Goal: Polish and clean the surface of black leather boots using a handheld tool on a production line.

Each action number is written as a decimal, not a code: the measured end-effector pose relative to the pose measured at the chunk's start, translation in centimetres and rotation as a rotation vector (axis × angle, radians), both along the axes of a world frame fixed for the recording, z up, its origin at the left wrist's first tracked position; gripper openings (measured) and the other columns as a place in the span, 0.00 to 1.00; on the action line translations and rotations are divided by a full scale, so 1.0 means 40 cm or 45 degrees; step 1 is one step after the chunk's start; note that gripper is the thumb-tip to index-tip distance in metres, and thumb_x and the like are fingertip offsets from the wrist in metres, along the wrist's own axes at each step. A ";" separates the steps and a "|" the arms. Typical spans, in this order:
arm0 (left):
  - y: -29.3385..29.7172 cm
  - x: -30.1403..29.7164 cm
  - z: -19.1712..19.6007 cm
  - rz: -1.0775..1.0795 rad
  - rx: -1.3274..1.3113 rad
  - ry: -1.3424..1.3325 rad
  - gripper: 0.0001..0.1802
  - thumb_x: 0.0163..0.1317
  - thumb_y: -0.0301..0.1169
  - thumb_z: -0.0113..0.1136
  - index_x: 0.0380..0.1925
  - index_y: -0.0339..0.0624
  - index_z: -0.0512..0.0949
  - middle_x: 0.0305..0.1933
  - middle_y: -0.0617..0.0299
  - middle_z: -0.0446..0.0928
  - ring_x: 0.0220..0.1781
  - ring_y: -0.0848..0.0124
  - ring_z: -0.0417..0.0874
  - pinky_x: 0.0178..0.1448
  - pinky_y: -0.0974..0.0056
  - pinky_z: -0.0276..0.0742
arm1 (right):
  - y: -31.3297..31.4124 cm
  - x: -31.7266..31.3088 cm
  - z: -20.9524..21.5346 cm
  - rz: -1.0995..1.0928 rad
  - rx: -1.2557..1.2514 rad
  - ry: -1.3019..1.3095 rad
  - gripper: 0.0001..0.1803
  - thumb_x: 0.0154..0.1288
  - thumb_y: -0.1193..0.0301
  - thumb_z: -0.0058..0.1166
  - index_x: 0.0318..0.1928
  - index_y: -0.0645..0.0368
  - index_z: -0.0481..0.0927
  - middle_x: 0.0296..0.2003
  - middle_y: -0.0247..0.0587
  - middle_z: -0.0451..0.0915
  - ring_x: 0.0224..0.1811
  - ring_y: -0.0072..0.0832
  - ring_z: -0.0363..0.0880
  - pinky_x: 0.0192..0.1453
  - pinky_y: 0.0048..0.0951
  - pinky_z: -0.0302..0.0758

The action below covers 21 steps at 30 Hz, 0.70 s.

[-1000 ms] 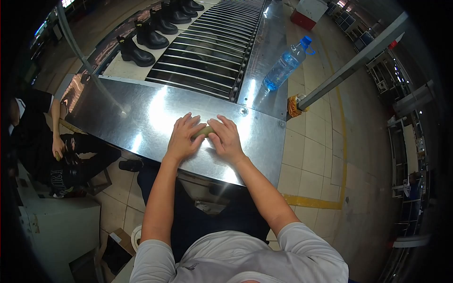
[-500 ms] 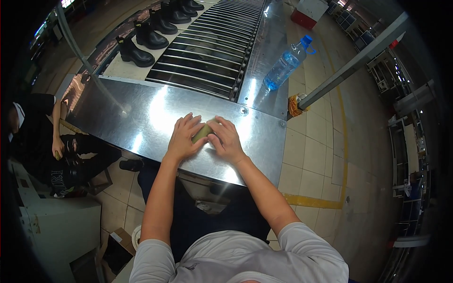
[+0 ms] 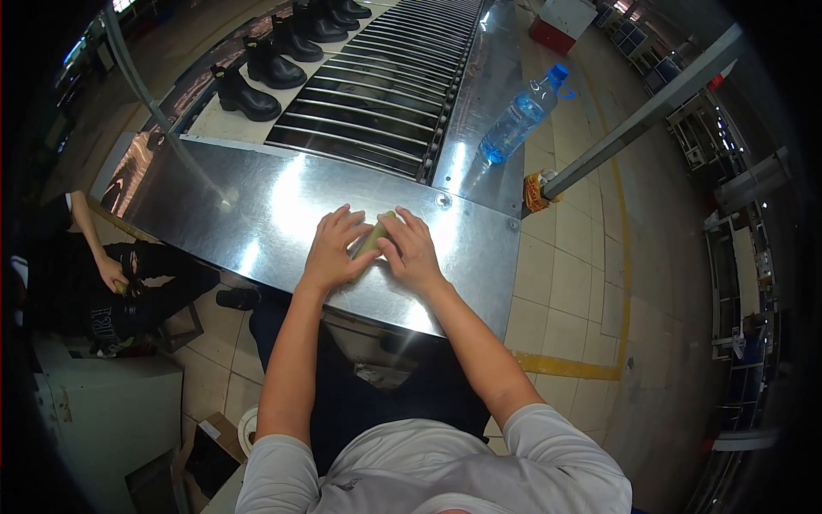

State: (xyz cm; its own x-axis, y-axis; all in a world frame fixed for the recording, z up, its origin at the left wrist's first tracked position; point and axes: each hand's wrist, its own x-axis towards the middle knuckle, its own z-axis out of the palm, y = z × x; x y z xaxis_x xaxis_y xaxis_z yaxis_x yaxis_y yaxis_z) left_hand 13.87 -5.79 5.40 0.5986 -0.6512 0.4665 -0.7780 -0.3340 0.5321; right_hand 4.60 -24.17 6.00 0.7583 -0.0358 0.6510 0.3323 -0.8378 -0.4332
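Note:
An oblong olive-green thing (image 3: 372, 240), whose kind I cannot make out, lies aslant on the shiny metal tabletop (image 3: 214, 204), between my two hands. My left hand (image 3: 336, 248) rests along its left side, the thumb against its lower part and the fingers curved over the metal. From the right, my right hand (image 3: 411, 251) grips its upper part, with fingers bent over it and the thumb pointing at the left one. The fingers partly cover it.
A roller conveyor (image 3: 368, 94) runs away beyond the tabletop, with several black boots (image 3: 272, 64) lined up on its left. A water bottle (image 3: 518, 120) stands at right, near a metal post (image 3: 634, 111). Another person's hand (image 3: 113, 274) holds something green at far left.
My hands have barely moved; more of the green thing's upper end shows between them. At far left, the other person's hand has shifted slightly right and down.

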 end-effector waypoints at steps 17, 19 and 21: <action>0.011 0.010 -0.019 0.134 -0.068 0.005 0.22 0.61 0.36 0.68 0.56 0.47 0.83 0.67 0.55 0.78 0.75 0.48 0.69 0.78 0.45 0.62 | -0.011 0.000 -0.023 -0.077 0.142 0.062 0.19 0.71 0.66 0.60 0.59 0.59 0.82 0.40 0.42 0.89 0.62 0.46 0.79 0.68 0.48 0.68; 0.010 0.010 -0.024 0.257 -0.124 -0.045 0.20 0.62 0.34 0.67 0.55 0.46 0.83 0.67 0.54 0.78 0.75 0.47 0.69 0.77 0.45 0.63 | -0.005 -0.009 -0.006 -0.028 0.187 0.067 0.21 0.69 0.66 0.62 0.60 0.58 0.81 0.39 0.41 0.89 0.61 0.44 0.79 0.67 0.48 0.69; 0.018 0.017 -0.035 0.379 -0.169 -0.001 0.20 0.63 0.33 0.66 0.55 0.44 0.83 0.67 0.53 0.78 0.75 0.46 0.69 0.77 0.45 0.63 | 0.009 -0.007 0.008 0.032 0.237 0.068 0.23 0.68 0.66 0.63 0.61 0.58 0.81 0.38 0.40 0.89 0.61 0.43 0.79 0.67 0.47 0.69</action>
